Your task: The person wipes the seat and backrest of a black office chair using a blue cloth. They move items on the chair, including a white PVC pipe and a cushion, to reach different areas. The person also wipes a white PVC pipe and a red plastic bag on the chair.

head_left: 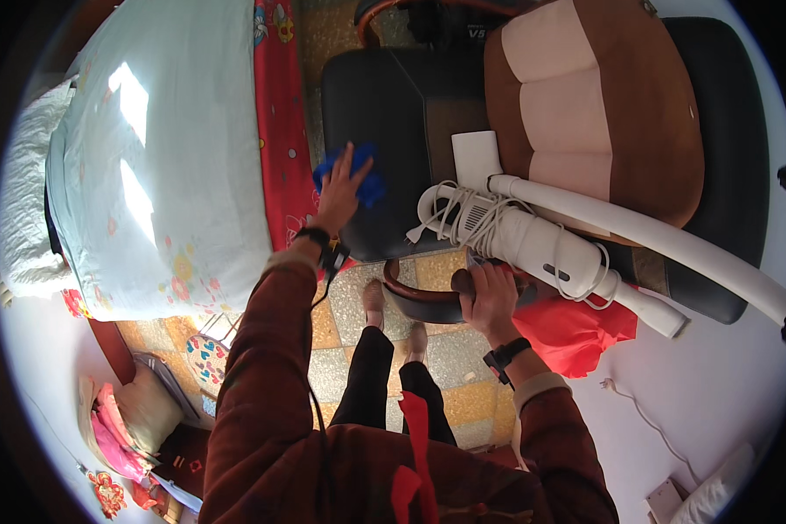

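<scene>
My left hand (341, 194) lies with fingers stretched and spread on a bunched blue cloth (373, 187), against the left part of a black seat (371, 109). Below the seat's right side, my right hand (491, 301) is closed around a dark brown rounded thing (461, 281); a small clear part shows just above it. This hand is beside the curved armrest (424, 307) of wood and black padding. I cannot tell whether the brown thing belongs to the armrest.
A white vacuum cleaner (533, 249) with its cord wound round it and a long white tube (655, 231) lies across the seat. Behind stands a brown and beige cushion (568, 87). Red fabric (585, 336) hangs at the right. A bed with a pale sheet (192, 105) is on the left.
</scene>
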The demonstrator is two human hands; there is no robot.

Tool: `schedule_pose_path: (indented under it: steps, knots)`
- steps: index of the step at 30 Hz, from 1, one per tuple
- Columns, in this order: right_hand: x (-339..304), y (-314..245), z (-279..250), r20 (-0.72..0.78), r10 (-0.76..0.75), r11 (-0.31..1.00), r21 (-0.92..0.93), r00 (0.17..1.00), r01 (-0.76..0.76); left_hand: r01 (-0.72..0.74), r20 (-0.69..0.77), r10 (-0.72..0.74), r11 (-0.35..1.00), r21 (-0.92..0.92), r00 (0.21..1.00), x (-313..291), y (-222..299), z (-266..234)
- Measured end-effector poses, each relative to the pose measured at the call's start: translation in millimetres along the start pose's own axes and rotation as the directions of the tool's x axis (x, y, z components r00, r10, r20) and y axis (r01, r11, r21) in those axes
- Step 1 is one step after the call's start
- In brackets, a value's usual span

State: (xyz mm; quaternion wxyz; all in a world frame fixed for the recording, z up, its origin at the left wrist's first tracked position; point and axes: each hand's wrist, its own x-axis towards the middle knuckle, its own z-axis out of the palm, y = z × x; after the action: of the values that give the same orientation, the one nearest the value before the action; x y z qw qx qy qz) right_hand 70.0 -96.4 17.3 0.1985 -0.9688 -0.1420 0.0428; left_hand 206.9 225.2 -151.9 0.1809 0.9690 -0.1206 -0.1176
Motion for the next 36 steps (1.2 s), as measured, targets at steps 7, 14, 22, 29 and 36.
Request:
schedule_pose_path:
  steps: [7,14,22,29,36]
  knots:
    - [-4.4,3.0,2.7,0.044,0.019,1.0,-0.015,0.999,-0.018,0.254,-0.129,-0.275,0.954,-0.161,0.953,-17.7,27.9,30.5]
    - [-6.5,5.8,8.2,-0.047,-0.027,0.999,-0.03,0.999,0.026,0.4,-0.161,-0.484,0.836,-0.376,0.86,-116.2,68.8,87.0]
    - [-7.3,5.4,8.1,-0.022,0.006,1.0,-0.019,1.0,-0.006,0.388,-0.198,-0.483,0.84,-0.379,0.853,-143.1,91.6,105.6]
    - [-6.9,6.1,10.2,-0.026,-0.017,1.0,-0.019,1.0,0.016,0.303,-0.123,-0.338,0.923,-0.235,0.933,-103.3,65.4,74.2]
    - [-2.7,1.9,3.2,0.054,0.013,1.0,-0.029,0.998,-0.012,0.306,-0.105,-0.322,0.941,-0.146,0.941,-10.9,42.2,39.2]
